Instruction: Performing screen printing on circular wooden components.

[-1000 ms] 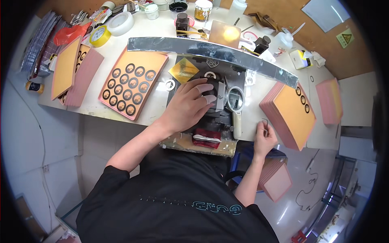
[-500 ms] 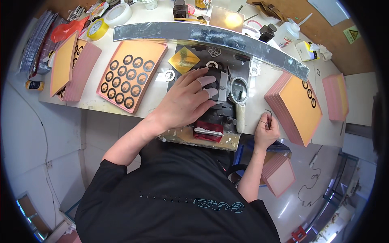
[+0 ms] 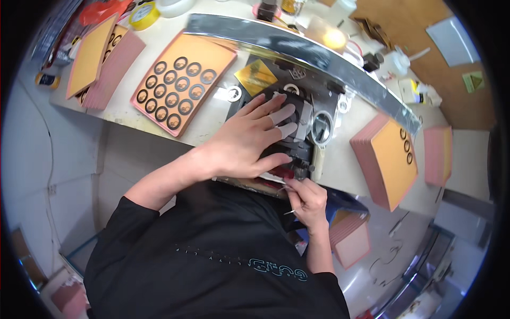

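Note:
My left hand [image 3: 247, 139] lies over a black metal fixture [image 3: 300, 114], fingers spread, with pale finger cots on two of them. It hides much of the fixture. My right hand [image 3: 309, 201] is closed at the fixture's front edge, beside a dark knob [image 3: 301, 173]. Pinched in it is a thin bent metal rod that looks like a hex key [image 3: 289, 212]; only short bits show. A red block with a white strip on top [image 3: 274, 177] sits between my hands, partly covered. Right of the fixture lies a round magnifying glass [image 3: 321, 128] with a pale handle.
A tray of black rings [image 3: 133, 101] stands left, with stacked pink trays [image 3: 118, 72] beyond it. More stacked trays [image 3: 374, 165] stand right, several rings on top. A long grey bar [image 3: 297, 42] spans behind the fixture. A gold square [image 3: 256, 77] lies near my left fingers.
My right hand has moved left with the hex key, from the table's front edge to the front of the fixture. My left hand's fingers have spread wider. The whole view has shifted and tilted.

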`<state>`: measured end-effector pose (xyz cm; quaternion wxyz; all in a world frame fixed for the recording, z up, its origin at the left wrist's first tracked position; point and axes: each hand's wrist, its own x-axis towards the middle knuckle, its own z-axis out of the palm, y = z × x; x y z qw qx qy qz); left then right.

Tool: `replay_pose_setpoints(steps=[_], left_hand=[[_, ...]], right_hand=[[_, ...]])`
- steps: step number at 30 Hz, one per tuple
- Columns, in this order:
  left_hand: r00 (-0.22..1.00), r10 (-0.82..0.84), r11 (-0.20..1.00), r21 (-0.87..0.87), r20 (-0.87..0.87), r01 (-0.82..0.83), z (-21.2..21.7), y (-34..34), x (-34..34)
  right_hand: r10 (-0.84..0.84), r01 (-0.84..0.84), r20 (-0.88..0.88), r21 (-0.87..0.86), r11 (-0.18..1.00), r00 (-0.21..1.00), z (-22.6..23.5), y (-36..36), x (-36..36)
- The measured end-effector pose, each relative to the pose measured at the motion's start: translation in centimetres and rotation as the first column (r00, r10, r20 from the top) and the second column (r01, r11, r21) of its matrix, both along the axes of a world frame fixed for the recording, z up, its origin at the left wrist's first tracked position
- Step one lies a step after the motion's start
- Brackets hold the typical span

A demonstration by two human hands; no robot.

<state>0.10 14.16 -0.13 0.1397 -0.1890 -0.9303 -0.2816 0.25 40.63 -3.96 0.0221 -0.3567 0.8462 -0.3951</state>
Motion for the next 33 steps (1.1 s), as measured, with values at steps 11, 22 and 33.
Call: replay_pose_setpoints(steps=[11, 22, 33], left_hand=[[0.955, 0.125, 0.885, 0.466, -0.269, 0.016, 2.0, -2.1, 4.9], [0.992, -0.095, 0.995, -0.046, -0.084, 0.091, -0.7, -2.9, 0.1], [0.963, -0.227, 0.972, -0.094, -0.146, 0.215, 2.7, -3.1, -0.4]], right_hand=[[-0.213, 0.167, -0.326, -0.162, 0.972, 0.921, 4.3, -6.9, -11.6], [-0.137, 0.141, 0.061, -0.074, 0.987, 0.989, 1.0, -1.5, 2.7], [-0.629, 0.606, -0.118, -0.185, 0.774, 0.768, 1.2, 2.1, -1.2]])
